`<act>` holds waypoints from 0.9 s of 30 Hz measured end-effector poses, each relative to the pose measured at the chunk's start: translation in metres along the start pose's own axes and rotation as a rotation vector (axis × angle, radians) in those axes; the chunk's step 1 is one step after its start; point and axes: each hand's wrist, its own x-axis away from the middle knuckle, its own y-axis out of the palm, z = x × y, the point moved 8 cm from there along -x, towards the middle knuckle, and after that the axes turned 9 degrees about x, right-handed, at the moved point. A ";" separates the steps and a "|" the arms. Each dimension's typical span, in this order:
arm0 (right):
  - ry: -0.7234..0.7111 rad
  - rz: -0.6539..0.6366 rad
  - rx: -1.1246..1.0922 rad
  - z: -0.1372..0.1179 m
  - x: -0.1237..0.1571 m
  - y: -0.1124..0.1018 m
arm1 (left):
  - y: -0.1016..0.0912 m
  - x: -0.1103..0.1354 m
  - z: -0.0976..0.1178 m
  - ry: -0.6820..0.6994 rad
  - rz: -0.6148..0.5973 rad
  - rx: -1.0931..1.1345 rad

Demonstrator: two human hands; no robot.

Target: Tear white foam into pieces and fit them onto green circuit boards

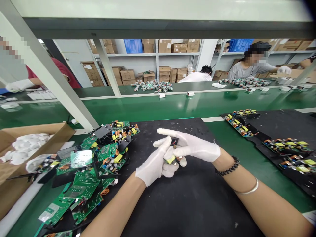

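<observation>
Both my hands wear white gloves and meet over a black mat (187,200). My left hand (154,163) is closed around a small circuit board (171,159) with a yellow part showing. My right hand (195,146) pinches the same board from above, with its index finger stretched out to the left. Most of the board is hidden between the fingers. A heap of green circuit boards (93,164) lies just left of my hands.
An open cardboard box (14,184) with white pieces stands at the left. Rows of boards on black trays (283,144) lie at the right. Beyond the green conveyor belt (158,105), other people work at piles of boards. Shelves of cartons stand behind.
</observation>
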 end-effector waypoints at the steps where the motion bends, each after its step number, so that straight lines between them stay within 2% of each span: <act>1: 0.000 -0.020 -0.031 -0.002 0.001 0.001 | 0.000 0.001 0.000 0.002 0.008 -0.017; 5: -0.006 -0.025 -0.114 -0.006 0.004 0.002 | 0.000 0.003 0.003 0.022 0.037 -0.032; 8: -0.007 -0.001 -0.131 -0.006 0.003 0.002 | 0.005 0.002 0.005 0.042 -0.021 0.001; 10: 0.002 0.013 -0.107 -0.004 0.002 0.001 | 0.006 0.001 0.004 0.033 -0.048 0.012; 15: 0.005 0.017 -0.051 0.005 -0.002 -0.003 | 0.002 -0.001 0.002 -0.007 0.001 0.018; 18: 0.001 0.041 -0.026 0.007 -0.003 -0.006 | 0.005 -0.001 0.003 -0.020 -0.027 0.052; 24: -0.019 0.118 0.042 -0.004 0.001 -0.006 | 0.009 -0.001 0.006 0.013 -0.056 0.076; 27: 0.023 0.167 0.097 -0.003 0.000 -0.007 | 0.008 -0.003 0.005 0.011 -0.047 0.141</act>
